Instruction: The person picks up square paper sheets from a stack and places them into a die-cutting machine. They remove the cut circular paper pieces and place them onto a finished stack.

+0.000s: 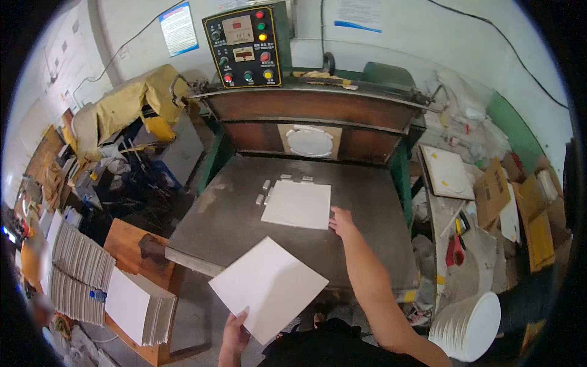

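Observation:
My left hand [235,333] is closed on the lower left edge of a white square board [269,284], thumb on top. The board is held at an angle in front of the press bed [208,211]. Flat on that bed lies a second white square board [299,203]. Fingers curled at its right edge, my right hand [342,221] grips or presses that board; the fingertips are partly hidden. Small pale blocks [263,192] sit along the left and far sides of this board. Behind it, a white oval form [310,142] is fixed to the press's upright plate.
A control box [246,48] with coloured buttons tops the press. At left, stacks of white boards [131,306] stand by a wooden table [122,241]. At right, round white pieces [477,327] are stacked beside a bench [440,211] carrying red-handled tools [455,251] and cardboard [492,196].

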A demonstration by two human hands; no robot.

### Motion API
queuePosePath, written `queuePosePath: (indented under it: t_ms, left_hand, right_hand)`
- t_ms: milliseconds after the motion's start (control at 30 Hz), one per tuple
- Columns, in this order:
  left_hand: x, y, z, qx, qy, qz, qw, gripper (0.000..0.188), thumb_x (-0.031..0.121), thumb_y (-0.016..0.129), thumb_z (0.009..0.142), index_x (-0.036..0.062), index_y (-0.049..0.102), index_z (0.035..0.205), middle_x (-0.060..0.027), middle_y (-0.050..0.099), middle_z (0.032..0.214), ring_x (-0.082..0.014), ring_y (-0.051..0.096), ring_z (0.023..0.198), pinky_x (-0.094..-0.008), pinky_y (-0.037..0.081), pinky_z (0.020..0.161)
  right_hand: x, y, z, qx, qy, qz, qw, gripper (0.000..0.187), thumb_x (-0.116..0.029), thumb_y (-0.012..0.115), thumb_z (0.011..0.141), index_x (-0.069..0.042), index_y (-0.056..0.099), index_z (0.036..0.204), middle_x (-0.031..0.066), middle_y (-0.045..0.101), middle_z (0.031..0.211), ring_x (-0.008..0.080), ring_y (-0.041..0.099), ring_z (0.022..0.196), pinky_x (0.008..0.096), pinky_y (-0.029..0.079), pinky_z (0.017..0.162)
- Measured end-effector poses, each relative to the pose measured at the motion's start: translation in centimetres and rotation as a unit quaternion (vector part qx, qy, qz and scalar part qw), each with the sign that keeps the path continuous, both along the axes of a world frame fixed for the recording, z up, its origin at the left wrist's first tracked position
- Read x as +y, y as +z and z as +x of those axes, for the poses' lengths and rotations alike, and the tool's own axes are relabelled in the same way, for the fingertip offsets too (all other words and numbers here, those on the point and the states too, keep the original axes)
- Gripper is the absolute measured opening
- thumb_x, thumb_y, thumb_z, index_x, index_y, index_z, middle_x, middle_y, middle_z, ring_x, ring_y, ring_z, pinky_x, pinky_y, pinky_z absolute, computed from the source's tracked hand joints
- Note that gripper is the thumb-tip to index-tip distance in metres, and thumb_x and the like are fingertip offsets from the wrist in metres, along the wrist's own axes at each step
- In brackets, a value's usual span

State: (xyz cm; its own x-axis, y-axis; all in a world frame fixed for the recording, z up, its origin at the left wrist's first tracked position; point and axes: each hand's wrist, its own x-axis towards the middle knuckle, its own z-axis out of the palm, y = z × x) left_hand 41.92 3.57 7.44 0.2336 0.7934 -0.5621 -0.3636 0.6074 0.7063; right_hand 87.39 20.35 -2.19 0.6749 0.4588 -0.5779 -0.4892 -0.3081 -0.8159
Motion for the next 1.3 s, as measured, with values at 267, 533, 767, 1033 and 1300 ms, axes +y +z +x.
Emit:
queuePosePath:
  t_ms: [267,533,767,1033,1300]
  left_hand:
    - [0.3,-1.3,4.6,-0.092,-0.097,-0.071,0.988,0.046,0.011,0.046,0.095,-0.0001,0.038,0.139,-0.0146,0.062,0.118,-0.0264,0.064,0.098,-0.0444,0.053,0.085]
    - [10.5,-4.7,19.7,-0.113,-0.124,-0.005,0.986,0.039,0.007,0.04,0.097,-0.0052,0.038,0.133,-0.0205,0.054,0.125,-0.0337,0.058,0.112,-0.0487,0.052,0.091]
    - [19.6,-9.6,29.0,-0.082,-0.054,-0.055,0.994,0.031,0.003,0.041,0.095,-0.0083,0.042,0.124,-0.0198,0.056,0.114,-0.033,0.061,0.103,-0.0436,0.056,0.087]
    - [15.5,-10.8,32.5,0.411,-0.148,0.469,0.768,0.049,0.016,0.067,0.082,0.0,0.049,0.124,-0.0219,0.055,0.119,-0.0379,0.054,0.113,-0.0482,0.045,0.098]
    - [22.1,-12.1,40.5,0.602,-0.337,0.516,0.509,0.061,0.03,0.053,0.088,0.0058,0.039,0.143,-0.0185,0.034,0.15,-0.037,0.023,0.142,-0.0485,0.015,0.117]
  right_hand:
    - [3.3,-3.4,4.2,0.232,0.192,0.051,0.952,0.023,-0.016,0.062,0.087,-0.005,0.06,0.107,0.0107,0.068,0.095,0.0218,0.067,0.084,0.0405,0.058,0.07]
    - [-5.6,0.0,10.6,0.027,0.137,0.292,0.946,0.031,-0.012,0.061,0.086,0.001,0.058,0.114,0.0142,0.063,0.112,0.0264,0.061,0.103,0.0373,0.048,0.092]
    - [-24.2,8.0,11.4,-0.007,-0.038,0.239,0.97,0.044,-0.015,0.059,0.086,0.003,0.052,0.126,0.0141,0.06,0.118,0.0263,0.057,0.108,0.0387,0.045,0.093]
    - [-40.3,7.4,4.8,-0.163,-0.168,0.122,0.965,0.039,-0.007,0.058,0.08,0.005,0.057,0.118,0.0117,0.065,0.106,0.0209,0.061,0.092,0.0336,0.048,0.083]
    - [-40.8,15.8,-3.4,-0.299,-0.154,-0.039,0.941,0.024,-0.019,0.061,0.087,-0.002,0.062,0.104,0.0112,0.061,0.088,0.0236,0.057,0.083,0.0391,0.046,0.075]
